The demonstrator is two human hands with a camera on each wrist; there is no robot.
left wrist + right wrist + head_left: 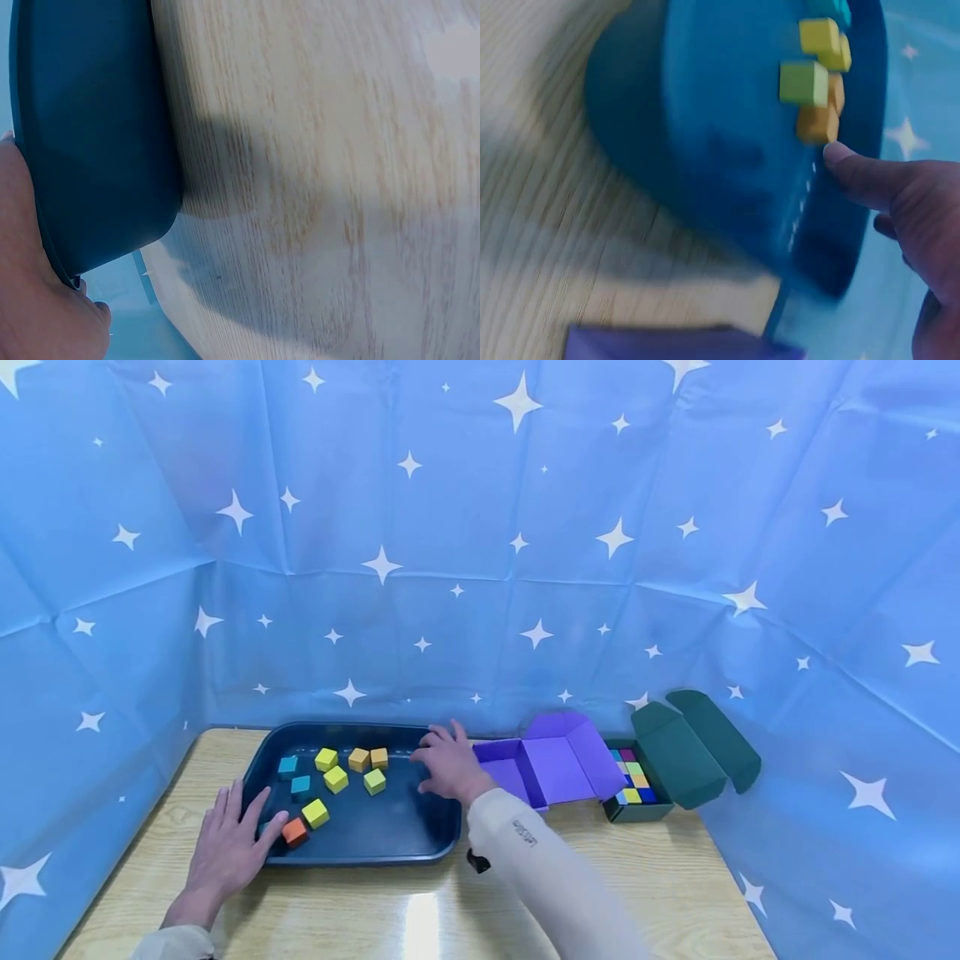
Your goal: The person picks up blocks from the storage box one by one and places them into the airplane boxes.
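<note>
A dark blue tray [367, 843] bears several small cubes, among them a red-orange cube [296, 832], a yellow cube [316, 814] and a teal cube [288, 767]. My left hand [228, 843] lies over the tray's near left corner, its thumb reaching inward beside the red-orange cube. In the left wrist view, fingertips [101, 309] show just outside the rim. At the tray's far right, my right hand [450, 767] spreads over the rim with nothing in its fingers. Its thumb [840, 155] overlaps the tray's inside near a light orange cube [817, 124] in the right wrist view.
Right of the tray stands a purple box [517, 777] with its lid folded back. Beyond it, an open dark green box [641, 812] holds several coloured cubes. A wooden table [360, 910] carries everything, and a blue star-patterned curtain [450, 643] encloses the back and sides.
</note>
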